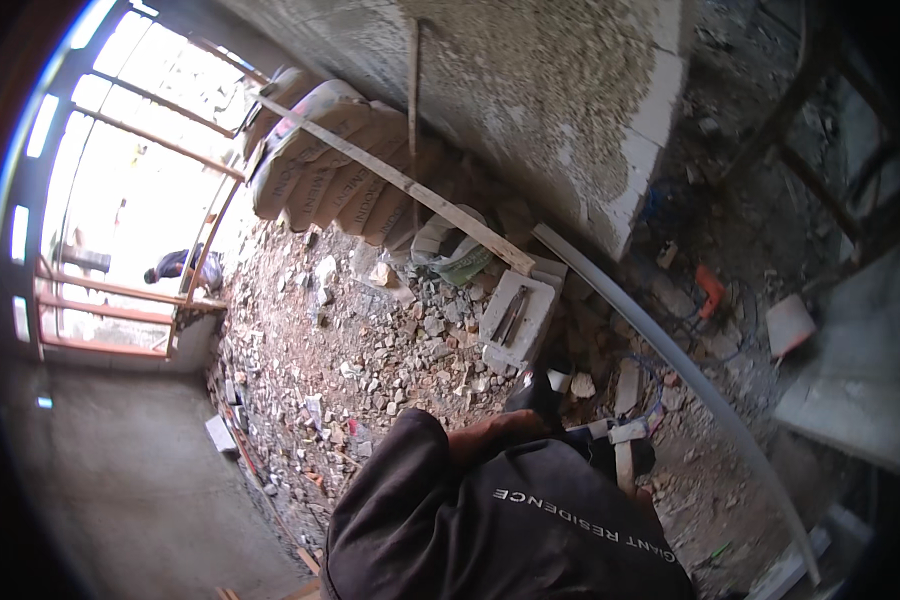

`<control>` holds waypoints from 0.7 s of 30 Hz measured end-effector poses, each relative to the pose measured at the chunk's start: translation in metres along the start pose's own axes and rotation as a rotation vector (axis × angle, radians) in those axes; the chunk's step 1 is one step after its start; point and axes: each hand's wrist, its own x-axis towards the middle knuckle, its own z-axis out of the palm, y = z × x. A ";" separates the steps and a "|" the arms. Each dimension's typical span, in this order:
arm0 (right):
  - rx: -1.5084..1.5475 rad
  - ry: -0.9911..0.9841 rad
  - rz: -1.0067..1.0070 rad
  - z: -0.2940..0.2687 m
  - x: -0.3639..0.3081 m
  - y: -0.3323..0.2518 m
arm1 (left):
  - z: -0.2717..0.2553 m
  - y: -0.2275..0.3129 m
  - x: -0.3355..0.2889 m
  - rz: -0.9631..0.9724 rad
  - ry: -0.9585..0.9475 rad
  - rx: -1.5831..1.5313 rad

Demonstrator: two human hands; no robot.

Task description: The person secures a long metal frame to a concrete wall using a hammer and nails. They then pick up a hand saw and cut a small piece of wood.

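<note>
My dark shirt fills the lower middle. From its sleeve my bare left forearm reaches to the right; its hand is lost among dark shapes and the shirt, so its fingers do not show. Of my right hand only a sliver of skin shows at the shirt's right edge. Close to it stands a pale T-shaped piece; whether the hand holds it I cannot tell. Just ahead is a pale block, with a long thin dark tool lying on its top.
Stacked cement bags line the rough wall. A wooden batten slants down from them, past an open sack. A long metal bar curves along the right, near an orange power tool. Rubble covers the floor. Another person bends beyond the window opening.
</note>
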 end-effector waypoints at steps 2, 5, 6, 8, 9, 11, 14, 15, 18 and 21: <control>-0.027 0.032 0.010 -0.013 0.003 -0.003 | 0.013 -0.006 0.015 0.045 0.012 0.050; -0.061 -0.006 -0.019 -0.023 0.009 -0.003 | 0.056 -0.007 0.018 0.009 0.168 -0.234; -0.065 -0.012 -0.021 -0.024 0.012 0.000 | 0.056 0.000 0.021 0.115 0.280 -0.259; -0.089 -0.040 -0.024 -0.026 0.019 0.004 | 0.074 -0.004 0.032 0.080 0.188 -0.215; -0.091 -0.048 -0.017 -0.027 0.018 0.009 | 0.058 0.004 0.037 0.074 0.132 -0.192; -0.086 -0.080 -0.024 -0.024 0.022 0.012 | 0.039 0.008 0.038 0.032 0.205 -0.203; -0.113 -0.190 -0.089 -0.017 0.028 0.003 | 0.018 0.000 0.035 0.016 0.317 -0.109; -0.125 -0.213 -0.100 -0.014 0.028 0.003 | -0.004 -0.005 0.042 0.022 0.275 0.020; -0.164 -0.279 -0.091 -0.006 0.028 -0.006 | -0.019 -0.043 0.078 -0.044 0.570 -0.088; -0.165 -0.353 -0.155 0.006 0.041 -0.015 | -0.066 -0.068 0.099 -0.308 0.649 -0.360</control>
